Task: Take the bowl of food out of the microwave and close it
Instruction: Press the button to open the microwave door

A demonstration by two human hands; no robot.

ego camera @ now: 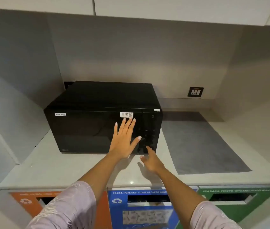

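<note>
A black microwave stands on the pale counter, its door shut. My left hand lies flat with fingers spread against the right part of the door. My right hand reaches toward the bottom of the control panel, one finger extended to its lower edge. The dark door hides the inside, so no bowl is in view.
A grey mat lies on the counter right of the microwave. A wall socket sits behind it. Below the counter edge are orange, blue and green waste bin fronts. Cabinets hang overhead.
</note>
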